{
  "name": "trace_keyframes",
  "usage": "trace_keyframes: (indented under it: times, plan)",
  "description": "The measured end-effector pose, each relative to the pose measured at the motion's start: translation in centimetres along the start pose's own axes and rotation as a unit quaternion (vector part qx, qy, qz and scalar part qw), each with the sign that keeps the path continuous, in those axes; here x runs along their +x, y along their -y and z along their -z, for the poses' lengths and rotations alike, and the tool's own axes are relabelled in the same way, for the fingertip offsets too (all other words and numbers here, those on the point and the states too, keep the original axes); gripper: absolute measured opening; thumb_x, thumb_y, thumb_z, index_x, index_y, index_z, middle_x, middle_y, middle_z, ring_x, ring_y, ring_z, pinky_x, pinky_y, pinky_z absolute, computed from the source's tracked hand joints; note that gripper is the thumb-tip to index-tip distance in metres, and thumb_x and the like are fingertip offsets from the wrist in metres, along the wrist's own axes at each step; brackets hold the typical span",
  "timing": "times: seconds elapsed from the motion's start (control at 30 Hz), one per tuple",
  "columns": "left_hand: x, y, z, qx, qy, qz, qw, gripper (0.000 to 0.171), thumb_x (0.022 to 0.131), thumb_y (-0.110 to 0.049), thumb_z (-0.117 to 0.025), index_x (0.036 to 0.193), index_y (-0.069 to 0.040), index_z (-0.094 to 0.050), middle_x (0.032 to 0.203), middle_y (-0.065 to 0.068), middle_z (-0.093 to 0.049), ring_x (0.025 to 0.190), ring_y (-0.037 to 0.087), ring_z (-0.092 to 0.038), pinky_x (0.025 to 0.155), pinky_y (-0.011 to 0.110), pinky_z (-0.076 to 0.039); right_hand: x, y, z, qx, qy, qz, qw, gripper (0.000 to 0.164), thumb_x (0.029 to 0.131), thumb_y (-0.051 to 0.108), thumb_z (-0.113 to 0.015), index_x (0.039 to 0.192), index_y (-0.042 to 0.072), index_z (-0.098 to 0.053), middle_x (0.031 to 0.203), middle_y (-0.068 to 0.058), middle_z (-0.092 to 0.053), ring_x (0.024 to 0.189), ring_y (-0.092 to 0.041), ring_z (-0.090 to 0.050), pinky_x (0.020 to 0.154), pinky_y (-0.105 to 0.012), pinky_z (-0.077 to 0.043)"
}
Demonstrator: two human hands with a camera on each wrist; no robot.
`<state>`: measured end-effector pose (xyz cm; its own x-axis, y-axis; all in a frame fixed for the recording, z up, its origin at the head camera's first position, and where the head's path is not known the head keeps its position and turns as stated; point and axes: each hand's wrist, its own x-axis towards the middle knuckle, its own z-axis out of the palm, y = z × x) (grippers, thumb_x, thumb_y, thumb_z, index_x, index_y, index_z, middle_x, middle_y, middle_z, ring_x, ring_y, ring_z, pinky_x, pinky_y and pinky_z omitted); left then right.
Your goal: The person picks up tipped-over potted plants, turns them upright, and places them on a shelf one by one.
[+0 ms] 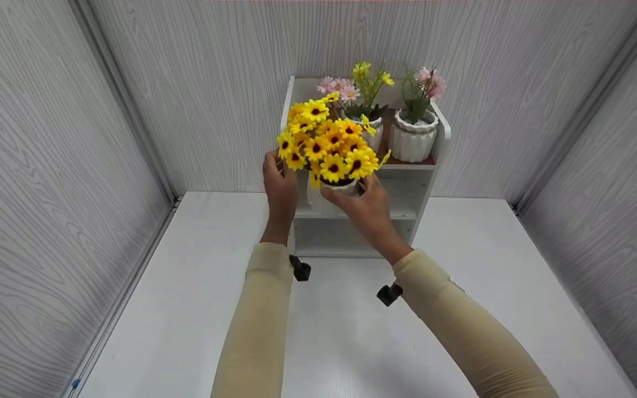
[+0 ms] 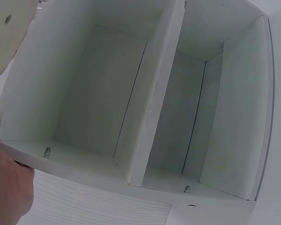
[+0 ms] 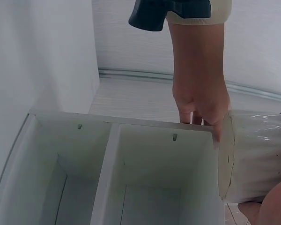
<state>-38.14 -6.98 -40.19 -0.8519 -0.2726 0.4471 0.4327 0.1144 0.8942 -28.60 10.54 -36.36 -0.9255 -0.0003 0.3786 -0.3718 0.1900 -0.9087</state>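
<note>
My right hand (image 1: 371, 213) grips a white flowerpot (image 3: 255, 154) of yellow sunflowers (image 1: 329, 146), thumb at the front and fingers round its side. The pot hangs in front of the upper left of a small white shelf unit (image 1: 428, 190), and its base with a hole shows in the left wrist view. At the unit's left side, my left hand (image 1: 281, 190) holds the edge of the side panel; some of its fingers lie behind that panel. The sunflowers cover part of the left fingertips in the head view.
On the brown top board stand a white pot (image 1: 374, 130) with pink and yellow flowers and a ribbed white pot (image 1: 415, 138) with pink flowers at the right. Two compartments lie below. The unit stands on a white table (image 1: 340, 320) against a wood-grain back wall (image 1: 213, 99).
</note>
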Motion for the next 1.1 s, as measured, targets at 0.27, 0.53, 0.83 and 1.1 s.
trace_keyframes:
  times: [0.27,0.53,0.83,1.1]
  plan:
    - [0.3,0.3,0.2,0.014,-0.012,0.011,0.9998,0.039,0.099,-0.037,-0.051,0.130,-0.014,-0.051,0.132,0.005,-0.055,0.117,0.018,-0.056,0.098,0.037,-0.048,2.6,1.4,-1.3,-0.005,-0.022,-0.003,1.000,0.088,0.071,0.054,-0.088,0.143,0.022,-0.049,0.139,0.003,-0.057,0.125,-0.011,-0.057,0.104,-0.034,-0.048]
    - [0.4,0.6,0.3,0.037,-0.013,-0.023,0.9989,0.065,0.096,-0.066,-0.050,0.128,-0.010,-0.051,0.131,0.009,-0.056,0.115,0.021,-0.057,0.095,0.036,-0.049,5.0,1.4,-2.7,-0.013,-0.053,0.035,0.998,0.081,0.074,0.048,-0.087,0.141,0.017,-0.051,0.134,0.000,-0.057,0.120,-0.012,-0.057,0.102,-0.034,-0.049]
    - [0.5,0.4,0.1,0.015,-0.012,-0.050,0.9986,0.042,0.103,-0.039,-0.053,0.128,-0.005,-0.050,0.130,0.012,-0.056,0.118,0.023,-0.059,0.098,0.040,-0.050,6.8,1.4,-3.8,-0.060,-0.079,0.033,0.995,0.088,0.075,0.054,-0.084,0.146,0.015,-0.047,0.135,-0.003,-0.056,0.120,-0.015,-0.057,0.101,-0.035,-0.049]
    - [0.2,0.4,0.0,0.014,-0.012,-0.040,0.9990,0.035,0.105,-0.033,-0.052,0.129,-0.008,-0.051,0.131,0.009,-0.053,0.122,0.024,-0.055,0.103,0.043,-0.046,7.9,1.6,-4.5,-0.062,-0.083,0.005,0.995,0.090,0.076,0.059,-0.081,0.147,0.016,-0.046,0.138,-0.002,-0.056,0.121,-0.014,-0.058,0.100,-0.034,-0.050]
